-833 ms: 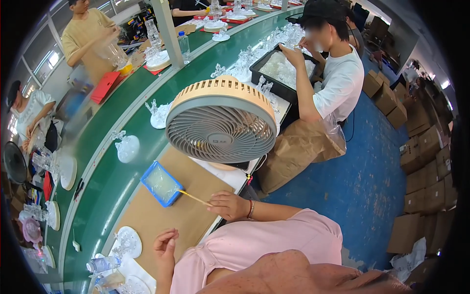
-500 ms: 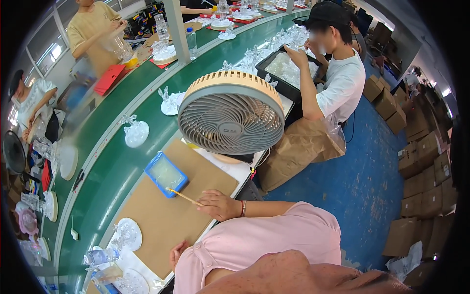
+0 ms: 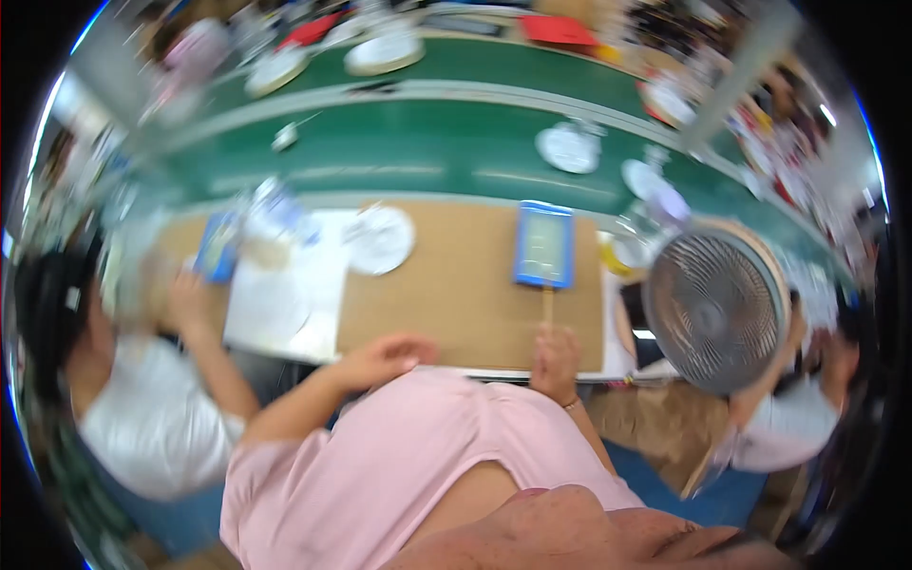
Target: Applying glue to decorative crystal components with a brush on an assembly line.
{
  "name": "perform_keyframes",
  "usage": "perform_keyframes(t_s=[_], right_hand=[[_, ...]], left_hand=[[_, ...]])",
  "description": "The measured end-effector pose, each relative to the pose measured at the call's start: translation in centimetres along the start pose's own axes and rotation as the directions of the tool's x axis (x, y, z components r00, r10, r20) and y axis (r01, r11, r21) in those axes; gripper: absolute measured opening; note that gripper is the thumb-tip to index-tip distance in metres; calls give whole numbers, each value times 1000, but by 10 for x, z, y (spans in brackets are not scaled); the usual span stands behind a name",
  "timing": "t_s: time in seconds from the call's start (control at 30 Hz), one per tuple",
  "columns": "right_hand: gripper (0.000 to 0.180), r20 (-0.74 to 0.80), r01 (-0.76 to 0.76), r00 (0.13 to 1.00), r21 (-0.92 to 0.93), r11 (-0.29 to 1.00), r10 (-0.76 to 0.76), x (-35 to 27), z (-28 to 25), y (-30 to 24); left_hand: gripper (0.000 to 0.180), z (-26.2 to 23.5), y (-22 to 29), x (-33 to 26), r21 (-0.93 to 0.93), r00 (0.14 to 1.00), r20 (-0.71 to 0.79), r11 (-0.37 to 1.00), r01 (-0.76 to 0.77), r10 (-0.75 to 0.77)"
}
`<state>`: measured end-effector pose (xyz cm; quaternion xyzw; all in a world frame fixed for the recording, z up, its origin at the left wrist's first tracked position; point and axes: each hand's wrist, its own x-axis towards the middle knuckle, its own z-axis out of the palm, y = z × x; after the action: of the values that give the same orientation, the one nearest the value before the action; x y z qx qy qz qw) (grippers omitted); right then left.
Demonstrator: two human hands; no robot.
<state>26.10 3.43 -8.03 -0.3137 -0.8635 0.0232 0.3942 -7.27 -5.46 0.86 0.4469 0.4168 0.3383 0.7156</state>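
Observation:
My right hand [image 3: 556, 357] is closed around a thin wooden brush [image 3: 548, 306] at the near edge of the cardboard. The far end of the brush reaches the near rim of a blue tray [image 3: 518, 275], which holds a pale, translucent substance. My left hand [image 3: 388, 355] hovers at the table's front edge, fingers loosely stretched out and nothing seen in them. Between the hands and the conveyor lies a brown cardboard sheet [image 3: 446, 304]. On its far left corner rests a round white base [image 3: 382, 245] with clear pieces on it. Blur softens the details.
A round grey fan [image 3: 717, 309] stands right of the cardboard. Beyond runs a green conveyor [image 3: 408, 142] carrying white round bases [image 3: 568, 148]. Co-workers sit on both sides; the left one [image 3: 157, 408] reaches toward another blue tray [image 3: 218, 249]. Clear bottles [image 3: 271, 214] stand on the left.
My view has swung left and levelled, bringing the left co-worker into sight. My left hand now shows more fully. The brush stays in my right hand, near the blue tray.

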Motion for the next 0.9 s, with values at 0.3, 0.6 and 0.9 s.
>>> perform_keyframes(t_s=[0.3,0.6,0.9], right_hand=[[37,50,62,997,9,998,-62,12,12,-6],[30,83,32,996,71,997,-38,-3,16,12],[33,-57,33,998,-76,997,-37,15,8,-1]], left_hand=[[21,-27,40,0,292,852,-226,867,-403,472],[16,0,-3,51,751,787,-133,579,-316,602],[32,1,-65,56,60,884,-441,988,-146,157]])
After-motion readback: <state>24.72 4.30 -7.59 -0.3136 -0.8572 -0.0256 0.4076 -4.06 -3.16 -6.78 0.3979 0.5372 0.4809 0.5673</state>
